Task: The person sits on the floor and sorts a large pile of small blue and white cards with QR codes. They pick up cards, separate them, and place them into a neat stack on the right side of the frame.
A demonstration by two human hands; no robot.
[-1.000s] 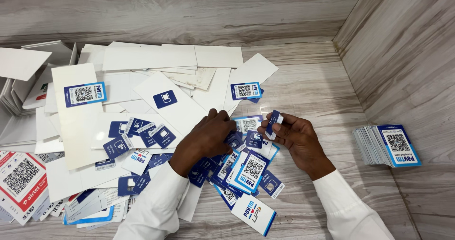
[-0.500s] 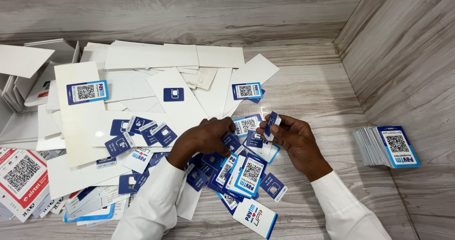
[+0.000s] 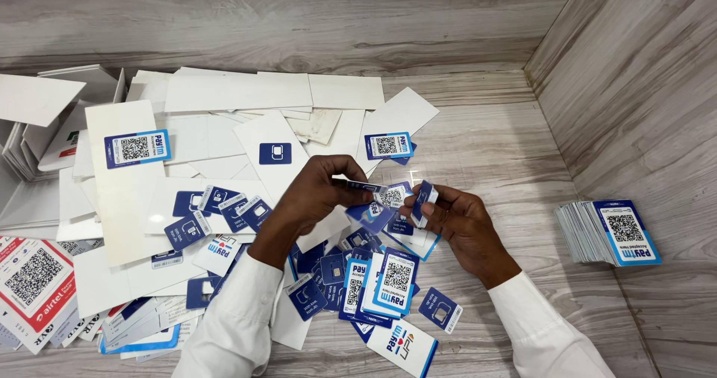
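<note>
My left hand (image 3: 317,191) is raised over the pile and pinches a small blue and white code card (image 3: 377,192) by its edge. My right hand (image 3: 455,225) sits just to the right and grips a small stack of blue and white cards (image 3: 423,201) between thumb and fingers. The two hands nearly meet above a loose heap of blue cards (image 3: 373,273) lying on the wood-grain surface. Both arms wear white sleeves.
Large white sheets (image 3: 239,94) and scattered blue stickers cover the left half. A neat stack of code cards (image 3: 609,232) lies at the right by the wooden side wall (image 3: 642,87). Red and white code cards (image 3: 33,281) sit at the lower left.
My left hand has lifted off the heap with a card and moved up toward my right hand. The right hand has stayed in place with its small stack.
</note>
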